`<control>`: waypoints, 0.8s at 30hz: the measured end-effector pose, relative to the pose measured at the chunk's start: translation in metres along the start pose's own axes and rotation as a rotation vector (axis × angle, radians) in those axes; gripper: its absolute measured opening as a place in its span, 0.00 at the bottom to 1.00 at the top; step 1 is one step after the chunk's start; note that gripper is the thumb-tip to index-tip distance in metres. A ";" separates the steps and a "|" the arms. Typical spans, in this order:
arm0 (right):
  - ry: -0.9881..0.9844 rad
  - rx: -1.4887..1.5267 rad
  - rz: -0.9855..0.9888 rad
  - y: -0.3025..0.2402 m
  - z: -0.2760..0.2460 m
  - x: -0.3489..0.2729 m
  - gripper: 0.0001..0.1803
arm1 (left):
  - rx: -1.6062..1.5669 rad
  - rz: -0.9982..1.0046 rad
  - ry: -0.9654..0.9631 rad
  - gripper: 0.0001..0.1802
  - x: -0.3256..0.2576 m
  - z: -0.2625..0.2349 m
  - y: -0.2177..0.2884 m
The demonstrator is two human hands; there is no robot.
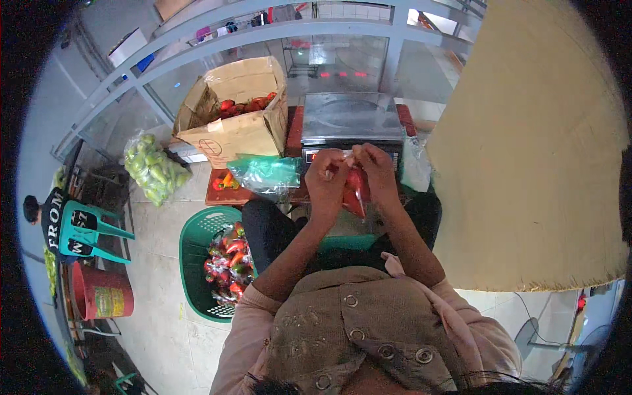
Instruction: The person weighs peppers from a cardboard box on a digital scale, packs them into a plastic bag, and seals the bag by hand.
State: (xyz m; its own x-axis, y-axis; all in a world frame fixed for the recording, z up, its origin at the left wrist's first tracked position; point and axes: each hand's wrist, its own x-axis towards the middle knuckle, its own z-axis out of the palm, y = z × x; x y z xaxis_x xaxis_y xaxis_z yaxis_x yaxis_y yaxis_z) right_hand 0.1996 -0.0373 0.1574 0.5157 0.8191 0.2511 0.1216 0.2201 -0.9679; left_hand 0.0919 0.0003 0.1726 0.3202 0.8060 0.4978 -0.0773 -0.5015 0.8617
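A small clear plastic bag of red peppers (355, 191) hangs from my two hands, just in front of the weighing scale (349, 118). My left hand (326, 181) pinches the gathered top of the bag with bent fingers. Close beside it, my right hand (376, 172) also grips the top, fingertips pressed together. The scale has a flat metal pan and lit red digits, partly hidden by my hands. Left of the scale lies a stack of greenish clear plastic bags (266, 174). More clear plastic (415, 164) hangs at the scale's right.
A cardboard box (234, 135) of red peppers stands at the bench's back left, near loose red and yellow peppers (226, 181). A green basket (191, 263) of bagged peppers sits by my left leg. Beyond are a bag of green produce (155, 168), a red bucket (102, 289) and a tan board (526, 164).
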 end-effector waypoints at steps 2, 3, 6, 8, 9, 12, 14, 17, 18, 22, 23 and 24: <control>0.000 -0.048 0.014 -0.001 0.002 0.000 0.14 | -0.038 -0.023 0.004 0.05 -0.003 0.000 0.001; -0.005 -0.091 0.027 -0.001 0.002 0.000 0.15 | -0.027 -0.073 0.017 0.05 -0.006 0.000 -0.003; -0.013 0.007 -0.013 -0.012 0.008 -0.005 0.13 | -0.067 -0.118 0.057 0.05 -0.007 0.001 -0.008; -0.018 -0.097 -0.047 -0.004 0.003 -0.003 0.12 | -0.124 -0.112 0.076 0.04 -0.006 0.003 -0.011; -0.023 -0.196 -0.080 0.000 0.001 -0.003 0.11 | -0.099 -0.066 0.123 0.05 -0.005 0.002 -0.016; -0.072 -0.039 -0.016 -0.014 0.011 -0.007 0.07 | -0.093 -0.052 0.174 0.05 -0.006 -0.001 -0.027; -0.041 -0.040 -0.013 -0.012 0.009 -0.006 0.06 | -0.116 -0.079 0.166 0.05 -0.006 0.000 -0.021; 0.054 0.019 -0.022 -0.013 0.014 -0.007 0.06 | -0.056 -0.045 0.187 0.05 -0.008 0.002 -0.007; 0.123 0.078 -0.035 -0.014 0.016 -0.008 0.06 | -0.114 -0.054 0.185 0.05 -0.009 0.004 -0.004; 0.114 -0.003 -0.025 -0.001 0.011 -0.007 0.08 | -0.056 0.098 0.134 0.07 -0.012 0.004 -0.008; 0.130 -0.099 -0.043 0.000 0.010 -0.007 0.08 | -0.054 0.098 0.135 0.07 -0.014 0.005 -0.011; 0.144 -0.195 -0.062 0.000 0.009 -0.007 0.09 | -0.025 0.092 0.112 0.09 -0.018 0.007 -0.014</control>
State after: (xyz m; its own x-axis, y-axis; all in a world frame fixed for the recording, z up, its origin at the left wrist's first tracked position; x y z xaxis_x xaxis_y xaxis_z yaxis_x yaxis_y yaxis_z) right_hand 0.1886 -0.0378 0.1557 0.6163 0.7199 0.3192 0.3108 0.1500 -0.9386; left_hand 0.0941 -0.0091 0.1512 0.2033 0.7879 0.5812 -0.1252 -0.5678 0.8136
